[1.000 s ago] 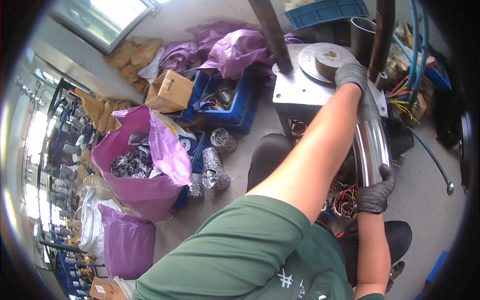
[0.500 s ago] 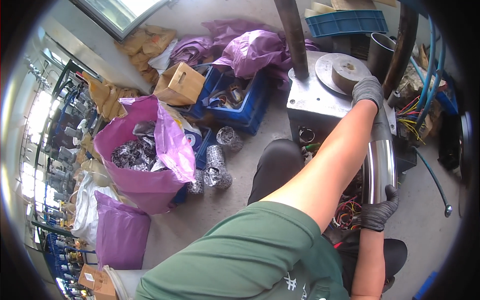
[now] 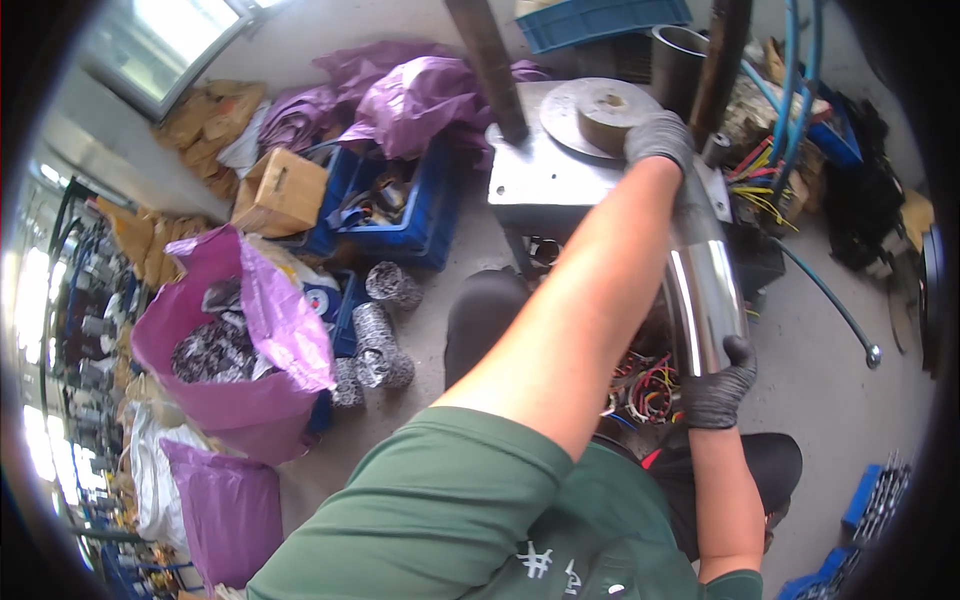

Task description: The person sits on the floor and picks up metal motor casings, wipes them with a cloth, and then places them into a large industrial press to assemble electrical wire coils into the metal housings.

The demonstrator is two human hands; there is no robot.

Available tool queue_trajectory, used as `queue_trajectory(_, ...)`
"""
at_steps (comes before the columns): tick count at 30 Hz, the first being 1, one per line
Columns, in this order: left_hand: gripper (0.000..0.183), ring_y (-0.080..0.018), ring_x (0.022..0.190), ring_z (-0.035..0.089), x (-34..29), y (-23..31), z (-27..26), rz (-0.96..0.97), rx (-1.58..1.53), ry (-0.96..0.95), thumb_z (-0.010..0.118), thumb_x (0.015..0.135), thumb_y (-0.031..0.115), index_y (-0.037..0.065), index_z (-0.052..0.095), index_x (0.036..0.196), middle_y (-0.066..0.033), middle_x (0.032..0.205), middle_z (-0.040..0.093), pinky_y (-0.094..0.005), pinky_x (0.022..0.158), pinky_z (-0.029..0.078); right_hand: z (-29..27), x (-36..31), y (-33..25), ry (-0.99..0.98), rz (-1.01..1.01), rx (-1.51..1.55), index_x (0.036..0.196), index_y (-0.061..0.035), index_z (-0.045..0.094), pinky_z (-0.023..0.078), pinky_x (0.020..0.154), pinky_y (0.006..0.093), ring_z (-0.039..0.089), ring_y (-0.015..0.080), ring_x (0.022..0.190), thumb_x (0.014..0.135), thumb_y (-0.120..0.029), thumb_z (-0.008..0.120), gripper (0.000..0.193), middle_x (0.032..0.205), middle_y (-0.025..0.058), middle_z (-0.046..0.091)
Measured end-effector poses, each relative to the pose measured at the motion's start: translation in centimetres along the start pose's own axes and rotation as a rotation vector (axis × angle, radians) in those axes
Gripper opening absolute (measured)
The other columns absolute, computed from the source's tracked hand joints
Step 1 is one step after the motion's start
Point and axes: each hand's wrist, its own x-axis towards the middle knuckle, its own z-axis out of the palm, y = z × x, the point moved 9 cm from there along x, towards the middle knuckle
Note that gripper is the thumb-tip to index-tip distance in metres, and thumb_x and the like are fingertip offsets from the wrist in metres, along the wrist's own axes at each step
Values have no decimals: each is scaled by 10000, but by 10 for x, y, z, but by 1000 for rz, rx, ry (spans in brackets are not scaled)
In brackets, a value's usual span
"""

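Observation:
A metal cylinder (image 3: pixel 708 300), shiny along its lower part and dull grey further up, slants between my two gloved hands. My left hand (image 3: pixel 660 142), in a grey glove, is closed over its far end beside a steel press plate (image 3: pixel 540 180). My right hand (image 3: pixel 718 385), also gloved, wraps the near end with the thumb up along the side. A round metal disc with a thick ring (image 3: pixel 610 118) sits on the plate, right by my left hand. Several wound coils with coloured wires (image 3: pixel 652 388) lie below the cylinder, partly hidden by my left arm.
Two dark posts (image 3: pixel 488 65) rise from the plate. An open pink bag (image 3: pixel 220 400) and patterned wrapped rolls (image 3: pixel 375 345) stand on the left. Blue crates (image 3: pixel 425 240) sit behind them. At right, a thin hose (image 3: pixel 830 300) ends in a metal tip above the floor.
The whole view has swung right, so the press, crates and bags sit further left. Both hands keep their hold on the cylinder. Blue trays have come into view at the lower right.

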Motion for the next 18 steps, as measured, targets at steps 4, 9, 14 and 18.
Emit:
queue_trajectory(4, 304, -324, 1052, 720, 6, -6, 5, 71, 76, -8, 545, 959, 233, 69, 753, 1108, -199, 1103, 736, -449, 881, 573, 9, -7, 5, 59, -27, -6, 1382, -4, 494, 524, 1047, 525, 626, 413, 1145, 777, -190, 585, 640, 1283, 232, 600)
queue_trajectory(9, 280, -387, 1035, 707, 16, 3, 8, 186, 130, -18, 611, 870, 173, 1, 760, 1031, -253, 1064, 724, -468, 906, 554, 15, -15, 7, 156, -20, 27, 1348, 46, 490, 548, 1024, 480, 643, 389, 1110, 794, -162, 587, 600, 1248, 244, 603)
queue_trajectory(14, 308, -412, 1080, 681, 13, 9, 7, 236, 176, -89, 608, 835, 130, -8, 749, 1071, -276, 1122, 696, -486, 947, 534, 19, -24, -3, -79, 93, 52, 1384, 38, 459, 534, 1039, 477, 638, 395, 1138, 711, -156, 600, 714, 1287, 241, 601)
queue_trajectory(18, 345, -404, 1170, 644, 18, 5, 1, 252, 254, -23, 533, 909, 146, 29, 731, 1165, -242, 1248, 665, -473, 1016, 507, -12, -40, -15, 38, 100, -72, 1307, 2, 533, 559, 963, 484, 662, 365, 1051, 723, -220, 614, 630, 1192, 192, 639)
